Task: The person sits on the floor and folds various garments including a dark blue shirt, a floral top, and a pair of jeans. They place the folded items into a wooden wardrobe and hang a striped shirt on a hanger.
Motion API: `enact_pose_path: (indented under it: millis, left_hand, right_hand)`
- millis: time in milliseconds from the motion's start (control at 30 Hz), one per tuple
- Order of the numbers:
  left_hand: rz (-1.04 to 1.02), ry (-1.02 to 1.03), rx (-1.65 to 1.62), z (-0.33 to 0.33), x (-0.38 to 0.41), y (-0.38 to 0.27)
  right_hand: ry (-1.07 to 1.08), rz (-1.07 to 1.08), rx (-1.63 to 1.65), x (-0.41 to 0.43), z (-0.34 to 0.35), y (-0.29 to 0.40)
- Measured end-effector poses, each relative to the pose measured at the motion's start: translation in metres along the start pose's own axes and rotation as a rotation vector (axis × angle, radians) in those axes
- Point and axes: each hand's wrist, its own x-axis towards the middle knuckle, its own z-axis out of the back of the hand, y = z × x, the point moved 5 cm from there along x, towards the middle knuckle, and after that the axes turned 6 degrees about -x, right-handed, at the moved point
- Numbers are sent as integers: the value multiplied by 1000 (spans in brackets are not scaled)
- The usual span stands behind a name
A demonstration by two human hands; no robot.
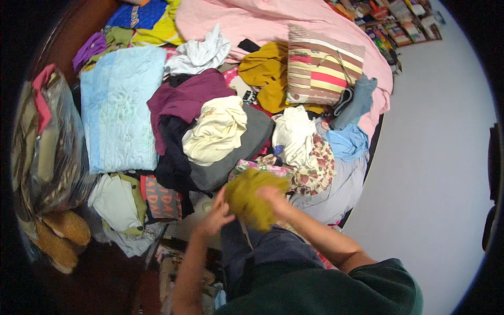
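Observation:
A bunched olive-yellow cloth point(256, 197), blurred by motion, is between my hands above my lap. My right hand point(273, 201) lies against its right side, the fingers partly lost in blur and seemingly gripping it. At its left edge is my left hand point(218, 216), fingers spread; whether they touch the cloth is unclear. Just beyond lie a floral cloth point(271, 169) and a ruffled floral garment point(315, 169). A crumpled cream garment point(216, 130) rests on a dark grey cloth point(252, 138), beside a purple garment point(193, 94).
A folded light-blue quilt point(122, 110) is at the left, near a clear plastic bag point(63, 149) and brown fuzzy slippers point(63, 236). A striped cushion point(325, 71) stands on pink bedding point(252, 19). The pale wall point(429, 138) borders the right side; shelves point(409, 29) are at the upper right.

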Motion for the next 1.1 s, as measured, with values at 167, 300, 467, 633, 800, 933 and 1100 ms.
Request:
enact_pose_path:
  millis: [167,300,467,633,800,933,1100]
  left_hand:
    - [31,-93,-445,20,-32,110]
    - [-112,-218,-118,-9,-80,59]
    - [88,-706,-197,65,-118,83]
    - [220,-831,-124,99,-151,101]
    - [184,-792,-36,122,-153,165]
    - [191,-644,216,129,-142,180]
    - [231,-783,-96,56,-141,116]
  right_hand:
    - [341,48,-179,-24,-66,-6]
    - [268,70,-233,1,-23,7]
    - [-365,-68,-335,176,121,-77]
    - [-879,151,-3,290,154,-93]
    - [-682,298,-769,234,-33,49]
    - [-639,339,-762,242,-40,44]
    - [-361,354,-431,241,8,36]
